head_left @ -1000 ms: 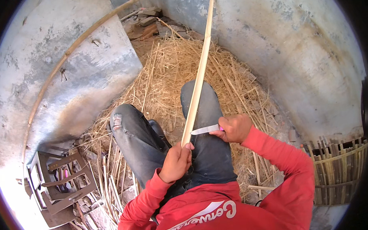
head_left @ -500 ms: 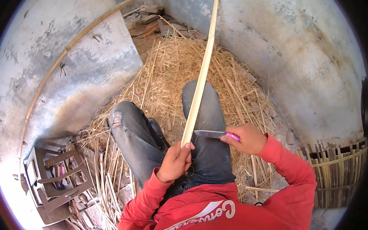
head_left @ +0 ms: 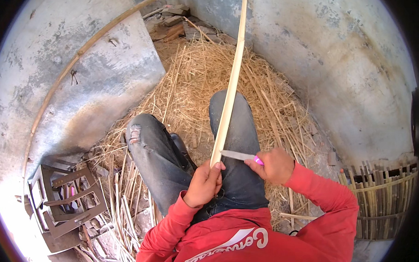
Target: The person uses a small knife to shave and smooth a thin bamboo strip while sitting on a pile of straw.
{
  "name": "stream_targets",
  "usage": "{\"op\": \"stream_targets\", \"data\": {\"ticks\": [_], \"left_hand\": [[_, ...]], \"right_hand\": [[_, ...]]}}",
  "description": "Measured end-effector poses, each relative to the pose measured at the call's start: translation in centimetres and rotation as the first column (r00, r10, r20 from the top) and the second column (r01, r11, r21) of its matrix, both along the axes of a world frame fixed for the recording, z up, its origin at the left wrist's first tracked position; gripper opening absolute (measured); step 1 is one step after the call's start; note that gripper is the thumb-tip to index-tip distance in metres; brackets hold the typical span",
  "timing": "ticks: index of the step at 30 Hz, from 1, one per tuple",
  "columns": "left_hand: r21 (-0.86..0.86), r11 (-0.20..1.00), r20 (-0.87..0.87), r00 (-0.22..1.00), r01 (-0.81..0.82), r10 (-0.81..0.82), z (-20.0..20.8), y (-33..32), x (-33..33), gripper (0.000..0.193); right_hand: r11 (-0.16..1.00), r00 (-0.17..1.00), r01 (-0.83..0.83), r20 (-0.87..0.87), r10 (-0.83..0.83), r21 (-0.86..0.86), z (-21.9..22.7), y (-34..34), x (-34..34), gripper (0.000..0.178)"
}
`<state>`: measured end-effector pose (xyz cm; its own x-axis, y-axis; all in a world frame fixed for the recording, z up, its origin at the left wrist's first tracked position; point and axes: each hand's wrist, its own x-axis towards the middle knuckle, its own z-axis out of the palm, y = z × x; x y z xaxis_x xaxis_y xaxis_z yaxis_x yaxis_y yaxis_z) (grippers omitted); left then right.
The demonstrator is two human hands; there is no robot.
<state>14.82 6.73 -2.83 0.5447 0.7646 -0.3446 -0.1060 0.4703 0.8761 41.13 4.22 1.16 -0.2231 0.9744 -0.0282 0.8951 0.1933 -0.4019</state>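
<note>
A long pale bamboo strip (head_left: 232,86) runs from my lap up past the top of the view, crossing over my right thigh. My left hand (head_left: 204,183) is closed around its near end, thumb on top. In my right hand (head_left: 276,165) is a knife (head_left: 238,155) with a pink handle, its blade pointing left. The blade's tip meets or nearly meets the strip's right edge, just above my left fingers; whether it cuts in, I cannot tell.
Straw-like shavings (head_left: 193,71) cover the floor ahead, with loose split strips (head_left: 124,203) at left. A brown frame-like object (head_left: 73,200) stands at left, a slatted bamboo basket (head_left: 387,198) at right. A curved pole (head_left: 80,53) leans on the left wall; worn walls enclose the corner.
My right hand has turned and shifted slightly, and the knife's blade now shows its flat, brighter side. The left hand keeps its hold on the bamboo strip.
</note>
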Motion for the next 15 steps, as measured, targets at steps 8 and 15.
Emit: {"op": "stream_targets", "data": {"ticks": [8,15], "left_hand": [[-0.022,0.999,-0.075,0.996,0.048,-0.049,1.1,-2.5,-0.8,0.027],[0.06,0.997,-0.095,0.995,0.046,-0.04,-0.2,-1.8,-2.6,0.029]], "right_hand": [[0.944,0.958,0.286,-0.045,-0.283,0.166,-1.8,5.8,6.4,0.069],[1.0,0.995,0.01,-0.104,-0.012,-0.016,1.8,2.0,3.1,0.062]]}}
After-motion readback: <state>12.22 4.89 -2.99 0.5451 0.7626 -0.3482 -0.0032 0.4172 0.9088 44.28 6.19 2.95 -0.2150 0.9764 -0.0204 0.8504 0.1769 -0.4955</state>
